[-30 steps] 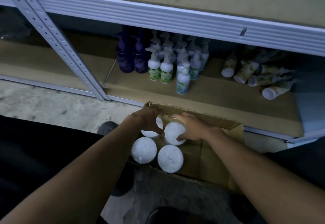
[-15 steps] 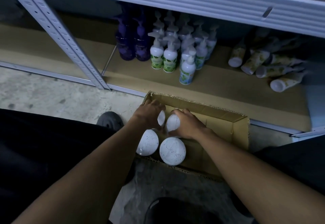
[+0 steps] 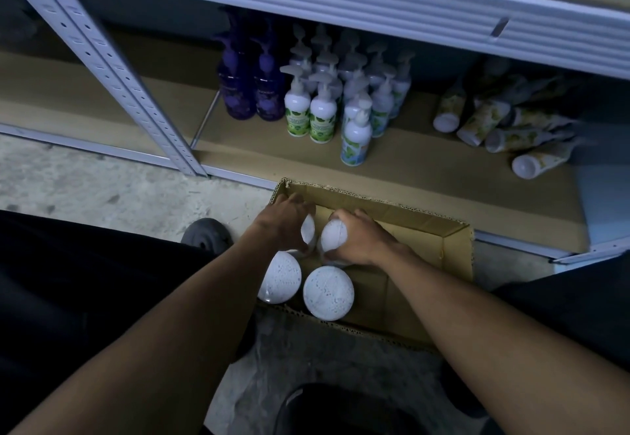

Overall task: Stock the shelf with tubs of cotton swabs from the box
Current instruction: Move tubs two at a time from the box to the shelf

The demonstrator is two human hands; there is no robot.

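Note:
An open cardboard box (image 3: pixel 453 257) sits on the floor against the bottom shelf (image 3: pixel 426 175). Inside it are round white tubs of cotton swabs. My left hand (image 3: pixel 284 226) is closed around a tub (image 3: pixel 308 230) at the box's far left. My right hand (image 3: pixel 358 240) grips the neighbouring tub (image 3: pixel 334 235). Both held tubs are tilted, with their lids facing me. Two more tubs (image 3: pixel 280 277) (image 3: pixel 328 293) stand upright at the near side of the box.
The shelf holds purple pump bottles (image 3: pixel 252 93), white pump bottles (image 3: pixel 322 114) and several tubes lying on their sides (image 3: pixel 504 127). A grey perforated upright (image 3: pixel 112 69) stands at left. A dark shoe (image 3: pixel 208 236) rests on the concrete floor beside the box.
Both hands have closed more fully over the two far tubs and tipped them so less of each lid shows. The view has dropped slightly toward the box.

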